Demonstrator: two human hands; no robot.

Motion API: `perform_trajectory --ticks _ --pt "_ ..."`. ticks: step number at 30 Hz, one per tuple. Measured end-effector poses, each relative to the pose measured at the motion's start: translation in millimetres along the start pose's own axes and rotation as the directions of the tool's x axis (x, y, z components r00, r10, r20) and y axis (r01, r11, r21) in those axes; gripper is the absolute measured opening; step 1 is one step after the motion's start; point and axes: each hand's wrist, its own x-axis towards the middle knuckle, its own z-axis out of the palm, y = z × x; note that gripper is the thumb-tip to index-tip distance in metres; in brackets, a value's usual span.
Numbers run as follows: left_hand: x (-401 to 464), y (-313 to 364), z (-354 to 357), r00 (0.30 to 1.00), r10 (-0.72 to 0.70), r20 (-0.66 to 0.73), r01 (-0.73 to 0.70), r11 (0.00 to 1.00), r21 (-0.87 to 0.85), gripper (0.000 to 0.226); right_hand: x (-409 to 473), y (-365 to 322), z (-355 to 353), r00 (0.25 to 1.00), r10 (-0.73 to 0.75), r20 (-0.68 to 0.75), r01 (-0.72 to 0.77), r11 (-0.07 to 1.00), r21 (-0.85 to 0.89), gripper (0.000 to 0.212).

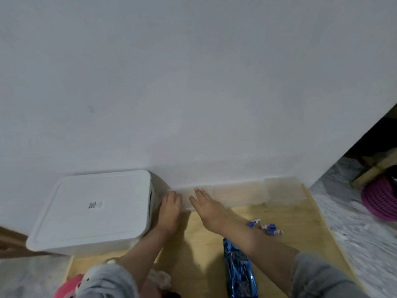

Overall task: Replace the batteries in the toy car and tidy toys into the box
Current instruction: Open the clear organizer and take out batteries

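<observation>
The left hand (170,208) is pressing against the right end wall of the white lidded storage box (92,209), its fingers lying together, loosely bent. The right hand (207,206) is hovering flat just beside it, fingers straight. The glossy blue toy car (238,269) is lying lengthwise behind, nearer the right arm.

Two bare forearms come into view from the lower edge, each ending in a bare hand: the left hand (170,208) and the right hand (207,208). No rings, watch, bracelets or gloves show on either one. Both arms wear grey sleeves of a soft, slightly mottled fabric, pushed up so the forearms are uncovered. The left sleeve (107,280) looks bunched and rumpled at its edge; the right sleeve (318,278) shows loose folds. Fingernails appear short and unpainted, though blur hides detail.
</observation>
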Motion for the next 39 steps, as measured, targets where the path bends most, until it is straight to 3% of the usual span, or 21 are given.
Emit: perform_trajectory --ticks 6,9,12,19,24,28,32,39 --pt "10.8 3.6 10.3 0.998 0.015 -0.057 -0.018 0.999 -0.048 0.051 18.2 -12.8 3.2 0.998 0.048 0.031 -0.042 0.985 -0.164 0.068" --pt "13.5 1.9 17.4 0.994 0.047 -0.103 -0.048 0.999 -0.010 0.018 23.5 -14.5 10.6 0.999 0.034 0.026 -0.027 0.976 -0.216 0.062" --pt "15.0 0.3 20.8 0.999 0.039 -0.019 -0.039 0.999 -0.015 0.037 26.3 -15.0 14.5 0.999 0.039 0.030 -0.031 0.971 -0.235 0.062" --pt "16.8 2.1 19.1 0.989 0.022 -0.148 -0.016 0.999 0.038 0.021 29.5 -11.3 5.9 0.996 0.035 0.077 -0.019 0.979 -0.202 0.060" --pt "19.7 2.9 16.3 0.999 0.009 -0.046 -0.007 0.999 0.034 0.028 29.4 -9.3 -1.6 0.994 0.049 0.102 -0.031 0.986 -0.163 0.061" --pt "20.0 2.8 9.7 0.994 -0.001 -0.105 0.009 0.997 0.077 0.011 33.7 -1.1 -19.3 0.998 0.015 0.064 -0.007 0.993 -0.119 0.036" --pt "18.6 1.8 -3.0 0.983 -0.033 -0.182 0.053 0.993 0.101 0.027 31.3 12.4 -34.7 0.999 -0.040 -0.017 0.039 0.997 -0.071 0.029" --pt "-0.2 -3.2 4.7 0.979 -0.041 -0.202 0.062 0.994 0.095 0.042 29.9 19.7 -61.6 0.945 -0.067 -0.320 0.028 0.992 -0.125 0.023"
